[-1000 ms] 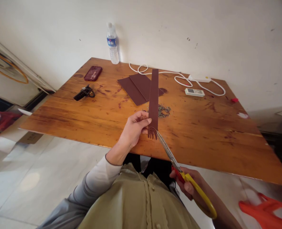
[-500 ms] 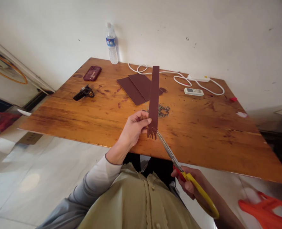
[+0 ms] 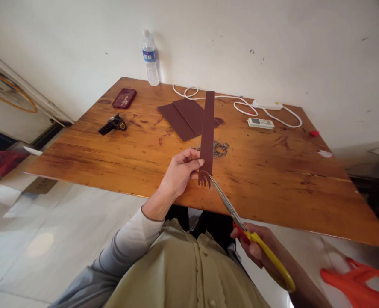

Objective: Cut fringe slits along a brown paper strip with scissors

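Observation:
Between the thumb and fingers of my left hand is a long dark red strip, held near its lower end above the table. That end is cut into several curved, narrow tongues. My right hand grips scissors with yellow and red handles. The blade tips touch the strip's lower right edge, close to the curved cuts. Behind the strip, two dark red sheets overlap on the table. A small pile of dark scraps lies partly hidden by the strip.
On the wooden table are a phone, a black strapped object, a water bottle, a white cable and a small white device. An orange-red stool stands at lower right.
The upper end of the strip has dipped slightly and moved a little to the right. Both hands keep their holds, and the scissors have barely shifted.

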`<state>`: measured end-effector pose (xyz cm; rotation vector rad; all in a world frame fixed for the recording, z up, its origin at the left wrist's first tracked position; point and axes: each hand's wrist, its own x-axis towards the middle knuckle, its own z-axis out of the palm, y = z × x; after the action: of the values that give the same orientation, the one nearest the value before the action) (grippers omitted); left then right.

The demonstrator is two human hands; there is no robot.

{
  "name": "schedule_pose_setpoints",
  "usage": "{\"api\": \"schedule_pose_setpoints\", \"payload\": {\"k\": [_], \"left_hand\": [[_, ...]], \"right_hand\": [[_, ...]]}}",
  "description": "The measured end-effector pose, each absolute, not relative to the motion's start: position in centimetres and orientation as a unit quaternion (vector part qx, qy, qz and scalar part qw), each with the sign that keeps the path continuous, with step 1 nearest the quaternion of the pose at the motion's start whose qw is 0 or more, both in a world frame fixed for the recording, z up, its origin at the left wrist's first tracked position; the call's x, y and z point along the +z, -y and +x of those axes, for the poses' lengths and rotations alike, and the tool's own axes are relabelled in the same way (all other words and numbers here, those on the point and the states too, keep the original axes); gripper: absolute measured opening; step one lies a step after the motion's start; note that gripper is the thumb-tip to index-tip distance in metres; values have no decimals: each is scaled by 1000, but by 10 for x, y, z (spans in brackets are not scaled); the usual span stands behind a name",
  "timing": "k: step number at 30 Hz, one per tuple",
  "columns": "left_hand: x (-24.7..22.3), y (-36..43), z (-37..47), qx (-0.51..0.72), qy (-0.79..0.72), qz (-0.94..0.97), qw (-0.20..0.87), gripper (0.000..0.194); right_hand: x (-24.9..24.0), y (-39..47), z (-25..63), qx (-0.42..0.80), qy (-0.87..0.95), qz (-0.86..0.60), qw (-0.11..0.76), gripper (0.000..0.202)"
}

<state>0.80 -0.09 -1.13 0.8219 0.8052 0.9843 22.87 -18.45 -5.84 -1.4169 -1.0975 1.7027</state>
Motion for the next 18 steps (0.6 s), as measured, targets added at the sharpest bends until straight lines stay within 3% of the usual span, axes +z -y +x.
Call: {"api": "schedule_pose_setpoints", "payload": {"k": [10,18], "left_hand": [[-14,0,7,443,-371,382,721,10],[-14,1,8,449,-371,376,721,9]], "right_hand": [[-72,187,234,673,444,-481,345,69],[-64,186,231,667,401,-537,327,63]]}}
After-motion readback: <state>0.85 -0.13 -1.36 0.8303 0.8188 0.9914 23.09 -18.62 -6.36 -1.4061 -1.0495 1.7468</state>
